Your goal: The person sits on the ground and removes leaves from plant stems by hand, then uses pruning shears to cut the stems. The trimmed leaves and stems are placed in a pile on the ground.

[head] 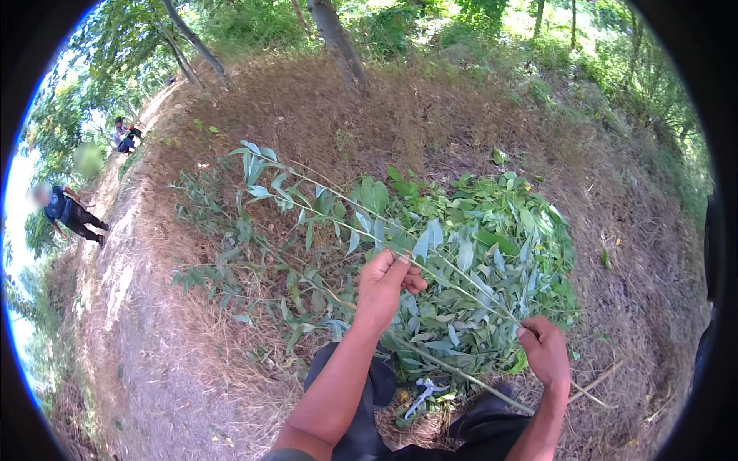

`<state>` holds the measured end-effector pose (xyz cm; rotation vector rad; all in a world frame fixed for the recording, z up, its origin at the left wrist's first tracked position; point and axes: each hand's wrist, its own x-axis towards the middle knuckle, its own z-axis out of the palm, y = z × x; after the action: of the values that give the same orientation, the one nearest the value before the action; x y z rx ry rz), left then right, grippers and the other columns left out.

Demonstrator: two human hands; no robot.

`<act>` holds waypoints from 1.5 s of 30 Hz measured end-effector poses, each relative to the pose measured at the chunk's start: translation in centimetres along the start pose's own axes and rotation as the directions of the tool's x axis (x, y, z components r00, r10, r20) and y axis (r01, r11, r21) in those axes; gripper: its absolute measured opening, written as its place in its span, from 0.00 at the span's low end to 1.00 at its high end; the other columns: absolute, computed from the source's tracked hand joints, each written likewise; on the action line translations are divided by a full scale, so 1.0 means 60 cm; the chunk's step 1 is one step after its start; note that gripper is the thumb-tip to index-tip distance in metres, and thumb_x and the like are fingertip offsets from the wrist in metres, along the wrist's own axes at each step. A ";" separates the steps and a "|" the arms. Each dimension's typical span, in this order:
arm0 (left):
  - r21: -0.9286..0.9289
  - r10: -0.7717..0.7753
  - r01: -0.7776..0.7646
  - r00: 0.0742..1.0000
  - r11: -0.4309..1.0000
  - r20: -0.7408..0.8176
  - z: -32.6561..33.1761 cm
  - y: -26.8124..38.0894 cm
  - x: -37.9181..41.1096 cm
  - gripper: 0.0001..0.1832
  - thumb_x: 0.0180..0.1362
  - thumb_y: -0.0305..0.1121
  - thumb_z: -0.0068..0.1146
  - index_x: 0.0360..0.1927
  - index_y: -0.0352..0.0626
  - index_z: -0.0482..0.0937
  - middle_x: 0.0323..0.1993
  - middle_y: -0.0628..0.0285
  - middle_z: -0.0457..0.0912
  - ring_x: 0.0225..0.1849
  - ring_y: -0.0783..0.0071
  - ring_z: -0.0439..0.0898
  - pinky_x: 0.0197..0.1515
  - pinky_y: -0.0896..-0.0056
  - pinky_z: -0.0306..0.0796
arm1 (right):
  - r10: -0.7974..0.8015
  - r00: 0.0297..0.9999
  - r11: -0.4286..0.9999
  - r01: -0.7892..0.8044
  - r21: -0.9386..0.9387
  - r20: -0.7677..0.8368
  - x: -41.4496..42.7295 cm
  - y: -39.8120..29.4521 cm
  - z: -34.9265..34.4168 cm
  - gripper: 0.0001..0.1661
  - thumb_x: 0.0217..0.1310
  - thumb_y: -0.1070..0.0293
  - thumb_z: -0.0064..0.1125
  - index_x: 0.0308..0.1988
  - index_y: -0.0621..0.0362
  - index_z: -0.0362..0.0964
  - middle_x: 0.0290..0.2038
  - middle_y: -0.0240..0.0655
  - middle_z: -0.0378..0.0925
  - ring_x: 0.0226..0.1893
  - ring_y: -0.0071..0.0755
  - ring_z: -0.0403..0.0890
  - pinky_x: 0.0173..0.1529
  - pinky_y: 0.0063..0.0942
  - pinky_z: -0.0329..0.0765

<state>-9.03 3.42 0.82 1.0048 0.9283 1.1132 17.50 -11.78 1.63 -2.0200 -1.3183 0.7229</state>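
A long leafy branch with narrow grey-green leaves slants across the view, forking into thin stems. My right hand grips it near the fork. Farther along, my left hand pinches one stem or its leaves between thumb and fingers. Beneath both hands lies a heap of cut green leaves. More leafy branches spread on the ground to the left. A thicker bare stem runs under my right forearm. Pruning shears lie on the ground between my legs.
Dry grass surrounds the heap, with a tree trunk beyond it. A person in dark clothes stands on the dirt path at the left; another person sits farther back. Dark objects show at the right rim.
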 end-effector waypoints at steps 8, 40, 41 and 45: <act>0.336 -0.079 0.029 0.987 0.941 0.137 0.048 -0.016 -0.024 0.12 0.65 0.33 0.49 0.31 0.34 0.74 0.22 0.61 0.79 0.25 0.79 0.78 0.30 0.74 0.71 | -0.134 0.983 0.987 0.144 -0.071 0.127 0.009 -0.027 0.038 0.13 0.57 0.64 0.59 0.38 0.62 0.76 0.30 0.46 0.77 0.34 0.53 0.78 0.40 0.42 0.73; 0.677 0.068 -0.309 0.931 0.668 0.359 0.049 -0.077 -0.043 0.07 0.57 0.29 0.56 0.34 0.35 0.75 0.22 0.55 0.75 0.26 0.58 0.76 0.31 0.59 0.68 | -0.111 0.975 0.852 -0.007 0.524 0.192 0.017 -0.087 0.143 0.22 0.68 0.60 0.56 0.22 0.60 0.66 0.15 0.26 0.67 0.15 0.17 0.65 0.20 0.21 0.62; 0.644 0.086 -0.314 0.929 0.697 0.360 0.049 -0.079 -0.043 0.07 0.57 0.28 0.56 0.35 0.35 0.75 0.21 0.57 0.74 0.25 0.62 0.76 0.31 0.61 0.68 | -0.097 0.975 0.851 -0.023 0.525 0.200 0.018 -0.085 0.140 0.22 0.68 0.61 0.56 0.22 0.59 0.66 0.15 0.26 0.67 0.16 0.17 0.65 0.20 0.21 0.63; 0.416 -0.128 -0.027 0.932 0.909 0.340 0.047 -0.054 -0.036 0.09 0.60 0.30 0.57 0.38 0.33 0.77 0.25 0.65 0.76 0.28 0.80 0.74 0.31 0.71 0.68 | -0.072 0.971 0.850 -0.061 0.523 0.229 0.021 -0.084 0.129 0.20 0.67 0.62 0.57 0.22 0.59 0.67 0.16 0.27 0.69 0.16 0.17 0.67 0.21 0.20 0.64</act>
<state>-5.92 0.39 -1.29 1.4701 0.8985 0.6585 9.34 -7.52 0.07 -1.5140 -1.0916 1.2125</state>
